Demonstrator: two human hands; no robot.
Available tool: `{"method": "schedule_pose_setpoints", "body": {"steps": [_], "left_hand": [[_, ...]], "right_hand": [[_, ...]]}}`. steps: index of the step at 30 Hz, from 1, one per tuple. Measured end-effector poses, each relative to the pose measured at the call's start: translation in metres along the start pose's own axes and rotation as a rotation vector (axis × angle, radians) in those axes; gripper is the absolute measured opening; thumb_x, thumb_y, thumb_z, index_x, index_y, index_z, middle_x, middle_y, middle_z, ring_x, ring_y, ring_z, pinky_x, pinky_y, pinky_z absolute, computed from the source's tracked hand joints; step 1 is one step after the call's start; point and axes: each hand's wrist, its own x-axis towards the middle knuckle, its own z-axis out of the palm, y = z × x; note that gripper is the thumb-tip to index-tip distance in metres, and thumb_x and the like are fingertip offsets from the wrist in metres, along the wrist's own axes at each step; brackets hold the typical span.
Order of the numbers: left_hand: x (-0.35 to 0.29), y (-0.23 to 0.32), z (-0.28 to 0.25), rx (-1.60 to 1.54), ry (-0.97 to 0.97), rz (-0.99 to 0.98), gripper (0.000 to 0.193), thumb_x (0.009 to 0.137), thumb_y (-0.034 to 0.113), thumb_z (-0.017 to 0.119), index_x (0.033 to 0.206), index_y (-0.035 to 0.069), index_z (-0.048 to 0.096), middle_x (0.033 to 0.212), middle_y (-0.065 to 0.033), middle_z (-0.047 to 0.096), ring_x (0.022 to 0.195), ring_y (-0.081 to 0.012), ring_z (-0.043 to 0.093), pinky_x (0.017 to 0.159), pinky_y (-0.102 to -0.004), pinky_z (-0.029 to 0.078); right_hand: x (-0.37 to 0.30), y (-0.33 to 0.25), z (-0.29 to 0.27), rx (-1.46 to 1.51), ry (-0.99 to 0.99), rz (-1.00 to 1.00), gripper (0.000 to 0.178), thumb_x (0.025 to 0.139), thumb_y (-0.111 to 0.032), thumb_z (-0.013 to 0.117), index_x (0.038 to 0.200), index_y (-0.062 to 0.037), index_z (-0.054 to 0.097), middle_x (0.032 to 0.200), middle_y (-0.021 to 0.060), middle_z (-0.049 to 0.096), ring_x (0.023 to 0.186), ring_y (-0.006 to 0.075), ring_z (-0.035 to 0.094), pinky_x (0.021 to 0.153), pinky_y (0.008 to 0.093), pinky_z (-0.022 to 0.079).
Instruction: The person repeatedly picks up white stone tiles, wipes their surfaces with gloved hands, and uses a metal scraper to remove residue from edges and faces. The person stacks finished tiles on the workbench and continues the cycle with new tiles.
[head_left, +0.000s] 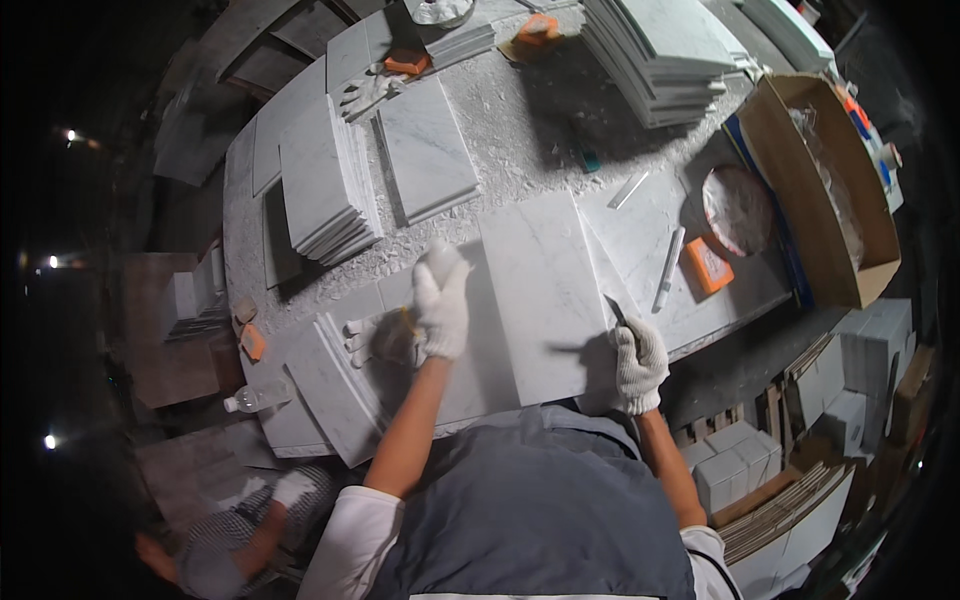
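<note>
Dim workshop, dusty stone-topped workbench point(520, 130) under the camera. Two gloved hands in view, both the wearer's. Left hand point(441, 300) lies flat, fingers loose, gripping nothing, on a low marble tile point(470, 370) beside the big white marble slab point(545, 295) at bench centre. Right hand point(637, 362) is clenched around a dark thin tool point(614, 310), tip on the slab's right edge; tool type unclear.

Counts: three tile stacks – one mid-left point(325, 185), one top right point(665, 55), one leaning at the near-left corner point(335, 385). Four orange blocks: point(708, 265), point(407, 63), point(537, 27), point(252, 342). One white marker point(668, 268), one open cardboard box point(830, 190), one round marble disc point(738, 208), one clear bottle point(258, 398).

Spare glove point(368, 92) top left, another point(375, 340) part-hidden behind the left wrist. Second person point(235, 535) bottom left, mostly cut off. Box contents not readable.
</note>
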Motion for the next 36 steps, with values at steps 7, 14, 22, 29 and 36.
{"method": "schedule_pose_setpoints", "body": {"steps": [7,14,22,29,36], "left_hand": [[-0.001,-0.073,-0.047,0.220,0.057,0.061,0.044,0.081,0.011,0.083,0.120,-0.001,0.067,0.122,-0.0105,0.066,0.109,-0.0235,0.064,0.098,-0.0363,0.050],[0.004,-0.107,-0.052,0.245,-0.006,0.121,0.042,0.081,0.011,0.083,0.119,-0.001,0.068,0.122,-0.0140,0.069,0.116,-0.0255,0.063,0.102,-0.0371,0.049],[0.001,-0.098,-0.055,0.181,-0.051,0.076,0.056,0.085,0.009,0.080,0.136,-0.002,0.059,0.134,-0.0169,0.064,0.124,-0.0293,0.061,0.109,-0.0387,0.046],[-0.013,-0.076,-0.064,0.389,-0.099,0.107,0.065,0.089,0.005,0.076,0.147,-0.002,0.047,0.145,-0.0165,0.055,0.134,-0.0268,0.052,0.114,-0.0364,0.042],[-0.039,-0.064,-0.092,0.437,-0.027,0.172,0.082,0.081,0.011,0.086,0.150,0.001,0.043,0.148,-0.0198,0.052,0.134,-0.0316,0.053,0.112,-0.0395,0.043]], "right_hand": [[0.001,0.027,-0.017,-0.105,0.017,0.037,0.022,0.101,-0.009,0.067,0.119,0.0035,0.068,0.108,0.0079,0.070,0.090,0.0128,0.068,0.085,0.0272,0.056],[-0.018,0.021,-0.039,-0.145,0.092,0.165,0.023,0.101,-0.012,0.067,0.120,0.0008,0.069,0.104,0.0074,0.071,0.091,0.0120,0.066,0.083,0.0269,0.054],[-0.025,0.021,-0.059,-0.089,0.210,0.358,0.031,0.100,-0.021,0.070,0.121,0.0018,0.067,0.090,0.0020,0.068,0.074,0.0095,0.064,0.066,0.0263,0.055],[-0.015,0.027,-0.051,-0.013,0.223,0.372,0.032,0.102,-0.021,0.068,0.123,0.0025,0.064,0.093,0.0022,0.065,0.074,0.0088,0.063,0.066,0.0262,0.057],[-0.013,0.032,-0.045,0.050,0.263,0.367,0.034,0.101,-0.020,0.069,0.124,0.0035,0.064,0.096,0.0047,0.067,0.076,0.0116,0.067,0.069,0.0273,0.060]]}}
